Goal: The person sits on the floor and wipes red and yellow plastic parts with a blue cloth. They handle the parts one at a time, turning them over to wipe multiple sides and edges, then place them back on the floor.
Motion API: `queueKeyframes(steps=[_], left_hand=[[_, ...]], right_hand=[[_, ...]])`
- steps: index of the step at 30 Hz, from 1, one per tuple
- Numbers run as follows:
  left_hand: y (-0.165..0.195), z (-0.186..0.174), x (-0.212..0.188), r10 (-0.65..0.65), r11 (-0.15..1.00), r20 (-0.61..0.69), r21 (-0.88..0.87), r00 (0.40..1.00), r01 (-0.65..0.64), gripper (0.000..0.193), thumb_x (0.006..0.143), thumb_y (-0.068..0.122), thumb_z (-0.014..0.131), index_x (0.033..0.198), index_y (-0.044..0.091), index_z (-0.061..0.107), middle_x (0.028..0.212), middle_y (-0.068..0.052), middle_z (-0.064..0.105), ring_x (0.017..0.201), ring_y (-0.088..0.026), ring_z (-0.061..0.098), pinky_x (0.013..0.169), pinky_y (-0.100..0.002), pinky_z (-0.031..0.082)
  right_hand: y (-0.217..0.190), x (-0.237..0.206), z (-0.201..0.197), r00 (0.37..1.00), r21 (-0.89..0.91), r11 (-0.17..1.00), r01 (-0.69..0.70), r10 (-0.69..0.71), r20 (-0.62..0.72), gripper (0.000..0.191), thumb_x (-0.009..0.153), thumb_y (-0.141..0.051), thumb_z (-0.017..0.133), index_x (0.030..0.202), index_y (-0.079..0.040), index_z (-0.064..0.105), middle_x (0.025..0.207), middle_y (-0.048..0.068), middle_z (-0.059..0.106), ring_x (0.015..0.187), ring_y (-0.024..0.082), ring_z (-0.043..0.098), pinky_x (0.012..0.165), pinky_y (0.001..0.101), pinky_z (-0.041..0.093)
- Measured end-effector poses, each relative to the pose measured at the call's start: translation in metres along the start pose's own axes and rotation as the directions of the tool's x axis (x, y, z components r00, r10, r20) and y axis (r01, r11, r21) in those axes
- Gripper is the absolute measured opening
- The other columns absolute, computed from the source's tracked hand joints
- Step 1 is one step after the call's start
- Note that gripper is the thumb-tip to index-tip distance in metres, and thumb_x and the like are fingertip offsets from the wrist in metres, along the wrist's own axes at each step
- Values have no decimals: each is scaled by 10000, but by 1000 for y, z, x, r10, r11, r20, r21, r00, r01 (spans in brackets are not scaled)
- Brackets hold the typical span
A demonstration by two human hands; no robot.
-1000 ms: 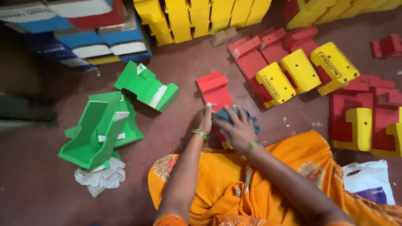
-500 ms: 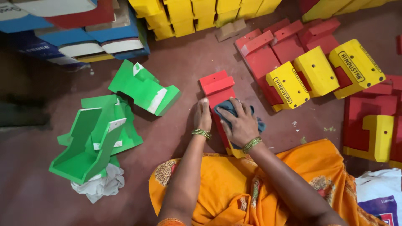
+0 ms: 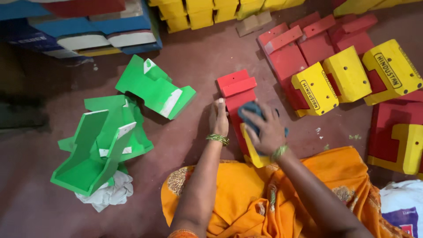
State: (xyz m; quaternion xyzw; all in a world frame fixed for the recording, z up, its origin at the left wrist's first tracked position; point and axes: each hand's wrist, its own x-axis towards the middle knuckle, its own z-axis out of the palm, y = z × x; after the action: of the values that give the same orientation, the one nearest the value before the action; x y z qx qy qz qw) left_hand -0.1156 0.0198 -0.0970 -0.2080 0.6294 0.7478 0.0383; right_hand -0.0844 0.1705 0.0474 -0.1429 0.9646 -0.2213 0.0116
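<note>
Both hands (image 3: 219,118) (image 3: 265,130) on angular red piece (image 3: 236,91), seemingly painted wood.

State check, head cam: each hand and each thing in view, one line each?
Left hand: flat on the red piece's left edge, steadying it.
Right hand: pressing a blue cloth onto the red piece.
Blue cloth: bunched under the fingers.
Red piece: flat on the floor, yellow part at its near end.
Green pieces: heaped, tilted, white patches showing.
White rag: crumpled under the green heap.
Red-yellow pieces: lying untouched, right.
</note>
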Motion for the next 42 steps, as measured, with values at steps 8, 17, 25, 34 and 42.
queueKeyframes(steps=[8,17,25,34,42], left_hand=[[11,-10,4,198,969,-164,180,966,-168,571,1082,505,412,1228,0,635,1213,-174,626,1163,-293,575,1049,-429,434],[7,-1,3,113,988,-77,118,991,-104,500,1024,441,554,1278,13,588,1082,-129,606,959,-191,582,870,-347,497],[13,14,-18,8,987,318,150,948,-58,1327,630,420,939,1523,27,40,1207,-126,507,825,-154,573,782,-299,559],[8,17,-27,20,963,366,243,930,-116,1659,564,336,1007,1557,35,-287,1206,-165,543,1071,-245,602,980,-373,538],[11,27,-35,-107,985,348,162,931,53,1626,562,272,964,1576,92,-294,1213,-136,508,998,-224,570,846,-358,583]], right_hand=[[-11,97,7,775,-124,972,198,-78,627,403,793,-479,757,1160,-311,753,1302,29,619,1297,301,553,1004,505,497],[65,108,2,707,-241,970,-18,183,683,360,776,-220,739,1111,-334,803,1215,82,736,1119,302,688,1008,417,538],[126,-24,25,856,441,754,-487,313,411,388,924,-231,753,1214,-11,620,1065,101,689,984,152,635,869,322,545],[99,-103,28,799,563,568,-600,399,449,277,912,-180,739,1145,-39,688,999,7,718,935,95,641,844,287,543],[93,49,39,938,345,875,-339,342,55,382,841,-249,804,1130,-26,690,985,172,726,893,250,740,806,374,563]])
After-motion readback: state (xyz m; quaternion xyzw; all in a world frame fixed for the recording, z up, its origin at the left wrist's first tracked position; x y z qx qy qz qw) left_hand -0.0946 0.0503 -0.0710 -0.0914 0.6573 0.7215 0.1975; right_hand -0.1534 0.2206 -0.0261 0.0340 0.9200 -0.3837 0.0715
